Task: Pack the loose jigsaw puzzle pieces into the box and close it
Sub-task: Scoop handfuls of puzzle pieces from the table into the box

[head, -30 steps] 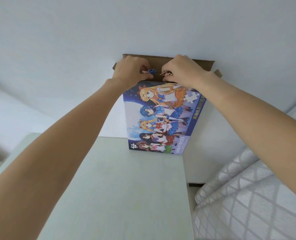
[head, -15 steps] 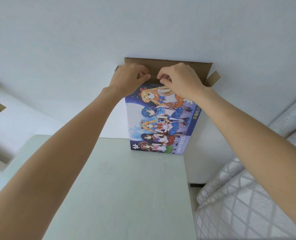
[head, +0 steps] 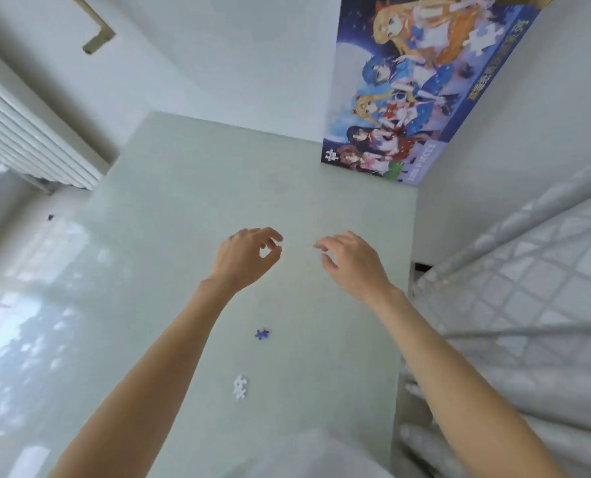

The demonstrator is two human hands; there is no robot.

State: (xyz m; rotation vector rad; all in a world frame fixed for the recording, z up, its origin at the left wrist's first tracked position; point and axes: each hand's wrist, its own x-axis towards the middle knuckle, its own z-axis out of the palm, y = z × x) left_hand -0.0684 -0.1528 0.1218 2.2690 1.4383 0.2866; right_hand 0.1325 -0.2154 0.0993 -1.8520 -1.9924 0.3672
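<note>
on the pale table (head: 183, 236), the left hand (head: 242, 258) and right hand (head: 351, 262) hover, fingers loosely curled, holding nothing. near them lie a white piece (head: 239, 387) and blue piece (head: 262, 334): likely light, thin, best pinched at the edges. the box (head: 418, 91) stands upright far right.

Pale green table (head: 183, 208), blue puzzle piece (head: 262, 334) and white puzzle piece (head: 240, 387) lying apart – puzzle box (head: 421, 98) upright at its far edge

The box (head: 421, 88) runs off the top edge, so its opening is out of view. Small print along its near end is too blurred to read. The white piece (head: 239, 387) may be several joined; too small to tell.
</note>
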